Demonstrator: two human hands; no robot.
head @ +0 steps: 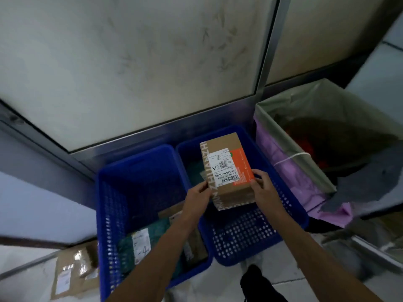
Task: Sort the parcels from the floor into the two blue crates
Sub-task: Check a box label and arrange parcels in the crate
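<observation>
Two blue perforated crates stand side by side on the floor by the wall. Over the right crate (pixel 244 236) I hold a brown cardboard box (pixel 226 166) with a white shipping label and an orange panel. My left hand (pixel 199 192) grips its near left corner, my right hand (pixel 262 186) its near right corner. A dark green bag lies under the box at the crate's far side. The left crate (pixel 113 214) contains a green bagged parcel (pixel 139 247) with a white label and a flat brown parcel (pixel 194 247), partly hidden by my left forearm.
A taped brown cardboard parcel (pixel 74 271) lies on the floor left of the left crate. A large bin lined with pale and purple plastic bags (pixel 305 171) stands right of the crates. A frosted panel wall (pixel 130 62) rises behind them. A dark shoe (pixel 255 282) shows below.
</observation>
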